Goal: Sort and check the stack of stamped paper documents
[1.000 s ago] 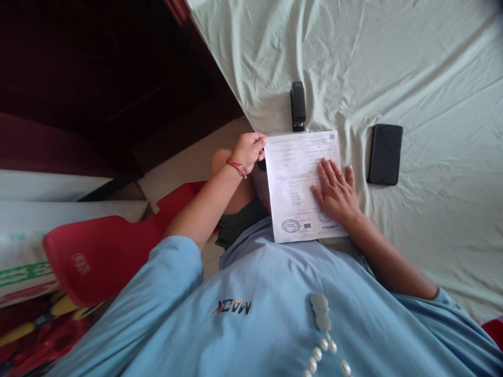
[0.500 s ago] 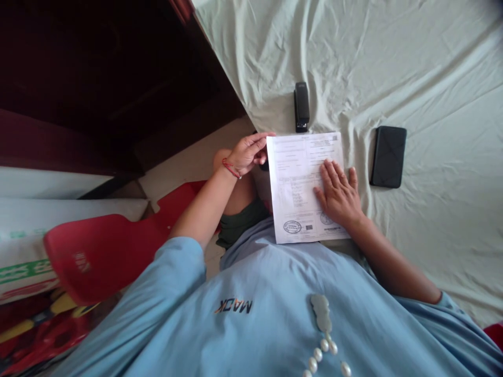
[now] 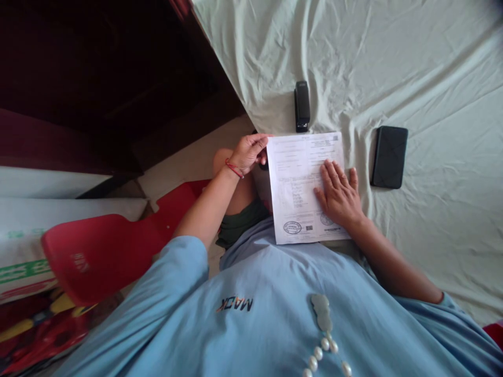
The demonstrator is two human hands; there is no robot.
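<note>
Likely a home: rumpled pale sheet (image 3: 440,78)

Wearing light-blue shirt (image 3: 184,335) with loose short sleeves (image 3: 184,256). Marked on front with dark, orange-accented block lettering (image 3: 236,303), upside down from this view. Also wearing dark-green shorts (image 3: 245,222), thin red bracelet (image 3: 234,168) on left wrist (image 3: 237,163), strand of round white pearl-like beads (image 3: 313,363) with flat grey-green, wavy-edged pendant (image 3: 322,312).

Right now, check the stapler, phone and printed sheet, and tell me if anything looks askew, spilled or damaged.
Nothing looks spilled or visibly damaged. The pale cloth looks untidy, with wrinkles beside the stapler and phone, and the printed sheet under the right hand juts past the cloth's edge.
</note>
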